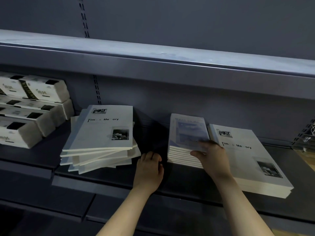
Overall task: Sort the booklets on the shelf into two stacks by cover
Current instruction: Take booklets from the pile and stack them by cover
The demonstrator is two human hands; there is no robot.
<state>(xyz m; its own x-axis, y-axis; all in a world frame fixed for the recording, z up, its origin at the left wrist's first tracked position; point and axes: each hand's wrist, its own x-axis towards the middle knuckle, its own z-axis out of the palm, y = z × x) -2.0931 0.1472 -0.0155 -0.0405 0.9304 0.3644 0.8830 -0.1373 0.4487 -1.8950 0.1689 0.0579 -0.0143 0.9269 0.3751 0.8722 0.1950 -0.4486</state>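
Grey metal makes up the shelf (105,181) in front of you, and all the booklets lie on it in 3 groups across the middle of the frame.

At centre left sits a loose pile (102,133), its booklets fanned and skewed over each other. The one on top is pale and carries the words "Time & Memory" with a small dark photo at its lower right.

Right of centre stands a neat blue-cover stack (180,155), its edges squared. Your right hand (213,159) is on its near right corner: the thumb (196,153) lies against the front edge and the fingers curl over the top booklet (187,130), pinching it. That cover is blurred, so you can make out only a bluish picture on it.

Just beside it, at the right of the frame, lies a third stack (247,159), also tidy, with the same "Time & Memory" cover facing up.

Your left hand (149,169) rests on the bare shelf between the loose pile and the blue-cover stack, near the pile's right corner. Its fingers are loosely bent and hold nothing; the fingertips fade into shadow.

At the left edge, white wrapped packs (34,106) are stacked in 3 layers. An upper shelf (153,55) crosses the top of the frame.
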